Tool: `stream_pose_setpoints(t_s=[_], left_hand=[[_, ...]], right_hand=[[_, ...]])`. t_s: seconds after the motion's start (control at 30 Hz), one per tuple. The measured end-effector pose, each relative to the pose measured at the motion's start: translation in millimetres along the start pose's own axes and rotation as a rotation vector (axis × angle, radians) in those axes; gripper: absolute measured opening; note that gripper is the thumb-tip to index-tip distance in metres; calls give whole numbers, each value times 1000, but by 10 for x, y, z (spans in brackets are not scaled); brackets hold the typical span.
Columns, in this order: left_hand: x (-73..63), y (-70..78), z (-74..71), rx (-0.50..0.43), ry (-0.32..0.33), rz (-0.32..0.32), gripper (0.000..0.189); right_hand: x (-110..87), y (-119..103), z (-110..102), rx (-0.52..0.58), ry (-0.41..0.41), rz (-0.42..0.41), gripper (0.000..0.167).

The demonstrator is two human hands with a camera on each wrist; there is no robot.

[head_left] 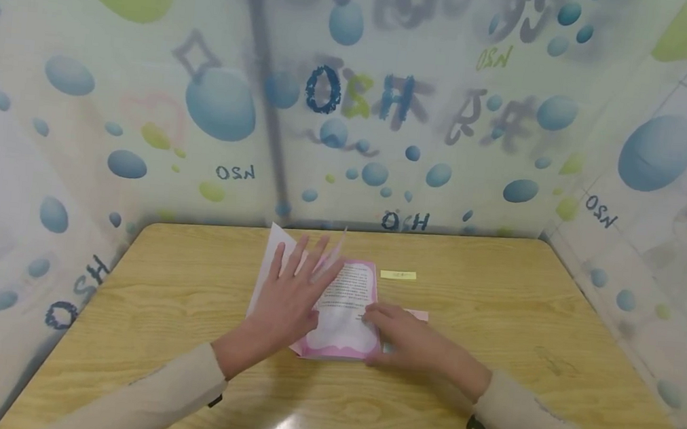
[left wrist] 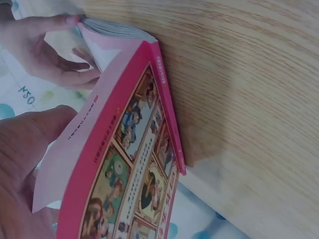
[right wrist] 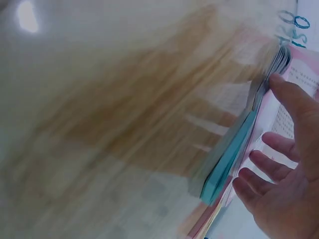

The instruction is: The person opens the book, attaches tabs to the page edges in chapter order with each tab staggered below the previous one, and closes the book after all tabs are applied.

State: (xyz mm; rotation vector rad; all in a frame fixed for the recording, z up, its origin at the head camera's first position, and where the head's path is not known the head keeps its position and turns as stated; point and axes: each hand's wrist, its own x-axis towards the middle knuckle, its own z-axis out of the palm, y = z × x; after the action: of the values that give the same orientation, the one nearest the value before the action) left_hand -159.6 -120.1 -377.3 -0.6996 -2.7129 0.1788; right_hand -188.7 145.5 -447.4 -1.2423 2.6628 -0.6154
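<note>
Book [head_left: 342,333], Lying Open

Position: on a wood-grain table [head_left: 191,269], printed page facing up.
Cover [left wrist: 119,174]: pink, cartoon panels outside, raised at the book's left.
Left hand [head_left: 290,298]: fingers straight and spread, at the inner side of the raised cover; whether they touch it, cannot tell.
Right hand [head_left: 403,335]: at the book's right edge, thumb by the page edges, fingers loose over the page.
Yellow slip [head_left: 398,274]: near the book's far right corner.
Pink slip [head_left: 418,314]: right of the book.
</note>
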Motion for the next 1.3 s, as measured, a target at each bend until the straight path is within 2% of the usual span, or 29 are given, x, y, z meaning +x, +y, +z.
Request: stream_pose_setpoints(t_s=[0.27, 0.4, 0.53, 0.67, 0.8, 1.07, 1.2, 1.3], left_hand=[[-79, -140, 36, 53, 17, 14, 64], [-151, -216, 50, 37, -74, 16, 58], [-236, -295, 78, -39, -172, 12, 49], [-308, -356, 117, -127, -231, -8, 39], [-359, -396, 138, -177, -291, -36, 36], [-479, -485, 226, -288, -412, -74, 43], [-524, -544, 302, -362, -463, -85, 46], [-540, -573, 328, -393, -467, -78, 46]], right_hand=[[33, -39, 39, -54, -8, -40, 66], [64, -39, 28, -48, -40, -23, 69], [104, -46, -12, -31, -101, 18, 70], [132, -82, -82, -10, -145, 44, 66], [151, -104, -132, -4, -164, 43, 60], [164, -41, -130, -30, -137, -41, 35], [157, -44, -132, -34, -118, -64, 34], [164, -48, -136, -39, -102, -62, 36]])
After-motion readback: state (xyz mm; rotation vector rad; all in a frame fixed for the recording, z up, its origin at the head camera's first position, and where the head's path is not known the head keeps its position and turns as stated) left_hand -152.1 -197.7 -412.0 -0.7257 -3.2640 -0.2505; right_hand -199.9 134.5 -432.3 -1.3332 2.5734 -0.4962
